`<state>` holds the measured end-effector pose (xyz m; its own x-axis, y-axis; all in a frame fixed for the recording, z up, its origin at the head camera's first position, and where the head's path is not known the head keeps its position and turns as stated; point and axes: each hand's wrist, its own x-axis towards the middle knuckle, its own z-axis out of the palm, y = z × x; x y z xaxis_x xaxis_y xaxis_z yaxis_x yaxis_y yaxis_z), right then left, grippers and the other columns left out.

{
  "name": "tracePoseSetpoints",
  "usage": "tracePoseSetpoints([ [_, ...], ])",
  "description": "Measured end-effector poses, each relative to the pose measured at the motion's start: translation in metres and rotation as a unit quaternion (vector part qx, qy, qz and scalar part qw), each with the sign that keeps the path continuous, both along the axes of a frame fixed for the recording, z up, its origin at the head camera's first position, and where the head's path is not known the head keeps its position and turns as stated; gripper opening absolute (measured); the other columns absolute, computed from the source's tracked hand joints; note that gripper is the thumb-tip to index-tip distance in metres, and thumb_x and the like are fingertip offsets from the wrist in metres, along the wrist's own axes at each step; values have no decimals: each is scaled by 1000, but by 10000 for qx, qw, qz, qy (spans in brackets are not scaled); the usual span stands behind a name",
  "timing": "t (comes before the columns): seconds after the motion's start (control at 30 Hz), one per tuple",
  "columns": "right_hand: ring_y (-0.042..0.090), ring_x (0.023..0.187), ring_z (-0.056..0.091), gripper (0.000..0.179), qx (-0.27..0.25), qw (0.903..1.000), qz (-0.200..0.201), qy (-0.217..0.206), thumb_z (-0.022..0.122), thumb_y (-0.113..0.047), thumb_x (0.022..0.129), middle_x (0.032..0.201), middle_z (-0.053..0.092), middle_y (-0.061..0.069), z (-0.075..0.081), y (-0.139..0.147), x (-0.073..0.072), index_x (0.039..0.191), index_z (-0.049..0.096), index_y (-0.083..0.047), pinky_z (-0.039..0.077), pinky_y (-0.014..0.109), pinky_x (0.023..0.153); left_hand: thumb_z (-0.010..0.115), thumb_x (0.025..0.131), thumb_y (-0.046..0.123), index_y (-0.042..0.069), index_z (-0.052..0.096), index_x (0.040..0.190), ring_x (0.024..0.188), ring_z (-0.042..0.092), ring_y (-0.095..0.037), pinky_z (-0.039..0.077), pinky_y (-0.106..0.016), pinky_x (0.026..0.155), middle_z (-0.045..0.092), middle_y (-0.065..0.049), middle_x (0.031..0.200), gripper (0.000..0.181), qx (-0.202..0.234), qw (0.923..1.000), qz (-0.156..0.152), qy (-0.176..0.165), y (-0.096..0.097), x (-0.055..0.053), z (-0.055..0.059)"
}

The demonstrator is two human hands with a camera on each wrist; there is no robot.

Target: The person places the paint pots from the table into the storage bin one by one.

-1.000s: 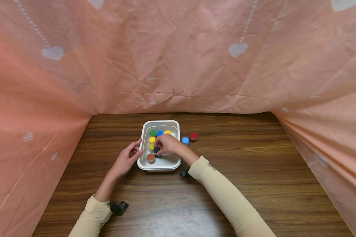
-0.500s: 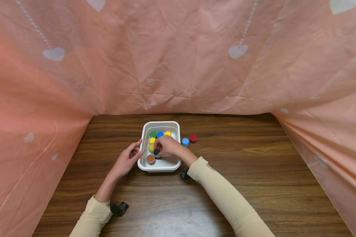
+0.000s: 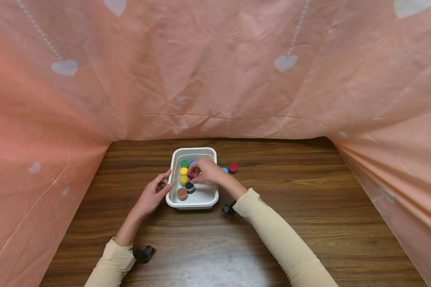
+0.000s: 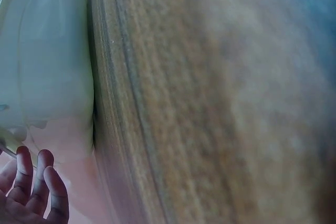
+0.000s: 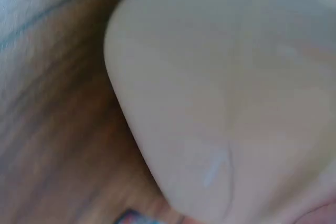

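Note:
A white plastic tray [image 3: 205, 198] holds several small paint pots with coloured tops. My left hand [image 3: 154, 192] grips its left rim, and the left wrist view catches bent fingers [image 4: 39, 182] beside the tray wall. Inside the tray, my right hand [image 3: 209, 172] pinches a purple pot [image 3: 190, 175], mostly covered by the fingers. Just below it stands a black pot [image 3: 189, 187], with an orange-brown pot [image 3: 181, 193] nearer the front corner. Two yellow pots, one bright [image 3: 184, 171] and one duller [image 3: 183, 180], line up behind a green pot [image 3: 184, 163]. A blue pot [image 3: 191, 162] is partly hidden.
On the dark wooden table [image 3: 291, 199], a red pot [image 3: 233, 167] and a half-covered light blue pot [image 3: 224, 170] stand right of the tray. A pink curtain [image 3: 215, 79] with white hearts encloses the back and both sides.
My right hand has left the black pot and shifted slightly up and away, to the purple pot. The black pot now shows fully. My left hand keeps its place on the rim.

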<state>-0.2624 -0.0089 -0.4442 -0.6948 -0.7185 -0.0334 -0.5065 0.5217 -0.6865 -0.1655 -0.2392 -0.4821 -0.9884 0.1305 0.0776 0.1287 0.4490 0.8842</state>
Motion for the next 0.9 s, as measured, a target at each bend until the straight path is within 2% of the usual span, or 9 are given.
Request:
tracePoseSetpoints([
  [0.1, 23, 96, 73, 24, -359, 9993, -89, -4, 80, -1, 87, 108, 75, 16, 7, 14, -6, 110, 74, 3, 57, 22, 85, 61, 104, 9, -3, 46, 152, 92, 51, -17, 45, -25, 79, 56, -14, 104, 52, -85, 10000, 50, -13, -2, -1, -5],
  [0.23, 24, 97, 73, 25, -590, 9969, -518, 82, 79, -3, 90, 111, 74, 18, 14, 36, -15, 114, 74, 1, 58, 27, 86, 62, 105, 14, 3, 47, 154, 96, 52, -18, 45, -23, 80, 57, -13, 106, 53, -150, 9999, 53, -8, -6, -4, -12],
  [0.43, 24, 96, 72, 26, -713, 9911, -1122, 70, 79, -5, 91, 106, 75, 14, 17, 67, -26, 116, 73, 0, 59, 34, 88, 62, 105, 13, 1, 47, 154, 96, 52, -18, 45, -22, 80, 57, -14, 107, 53, -205, 9997, 90, -12, -7, -5, -14],
  [0.47, 25, 96, 72, 27, -742, 9903, -1169, 68, 79, -6, 91, 105, 75, 14, 16, 72, -28, 116, 73, 0, 59, 35, 89, 62, 105, 11, 0, 46, 154, 96, 52, -18, 45, -22, 80, 57, -15, 107, 53, -221, 9997, 92, -18, -6, -4, -12],
  [0.7, 31, 102, 72, 26, -775, 9857, -1493, 74, 79, -7, 91, 108, 75, 17, 5, 96, -36, 115, 73, 1, 57, 42, 94, 61, 104, 6, -9, 45, 151, 92, 53, -15, 46, -23, 78, 57, -18, 103, 52, -157, 9999, -50, -29, 4, 9, 19],
  [0.9, 34, 108, 71, 27, -703, 9835, -1666, -16, 76, -4, 92, 117, 72, 25, -6, 111, -40, 118, 71, 3, 56, 44, 97, 61, 104, 7, -7, 46, 151, 93, 53, -19, 47, -25, 79, 57, -17, 104, 51, -140, 9998, -20, -130, 5, 9, 22],
])
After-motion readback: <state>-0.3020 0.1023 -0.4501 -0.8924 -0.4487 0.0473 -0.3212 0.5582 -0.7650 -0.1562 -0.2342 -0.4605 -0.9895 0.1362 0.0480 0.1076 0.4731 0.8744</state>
